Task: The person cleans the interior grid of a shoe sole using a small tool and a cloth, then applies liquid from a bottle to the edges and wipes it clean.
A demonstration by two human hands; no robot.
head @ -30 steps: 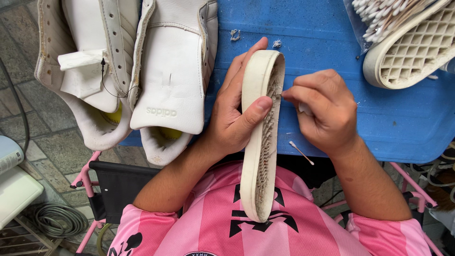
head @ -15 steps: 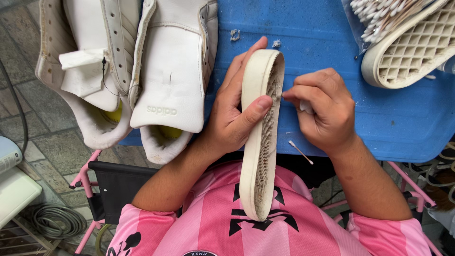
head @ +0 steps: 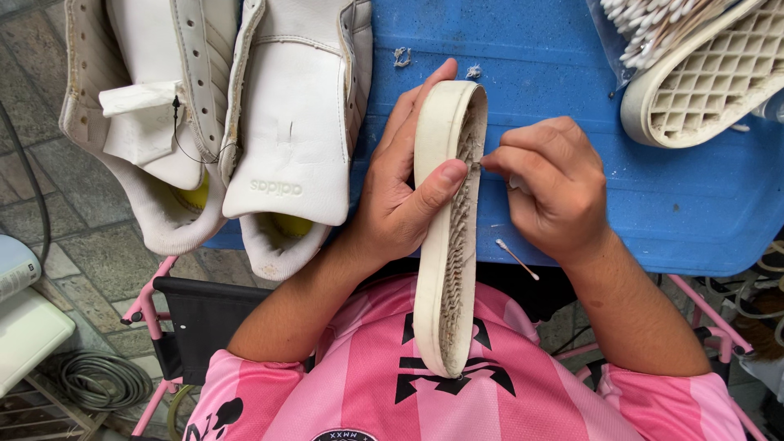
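Note:
My left hand (head: 400, 188) grips a detached cream shoe sole (head: 437, 245) on its edge, thumb pressed across the rim, the sole's lower end resting against my pink shirt. My right hand (head: 555, 184) is pinched shut on a small thin tool, mostly hidden, whose tip touches the ridged inner side of the sole near its upper end. A cotton swab (head: 516, 259) lies on the blue table (head: 686, 212) just below my right hand.
Two white leather shoe uppers (head: 294, 139) lie at the table's left end. Another sole (head: 702, 90) with a waffle grid and a bag of cotton swabs (head: 653, 24) sit at the top right. Small fluff bits (head: 401, 56) lie nearby. Pink chair frame (head: 147, 302), paved floor, coiled hose (head: 102, 380).
Almost nothing differs. My right hand's fingers shifted very slightly against the sole's inner edge; the sole and my left hand stay put.

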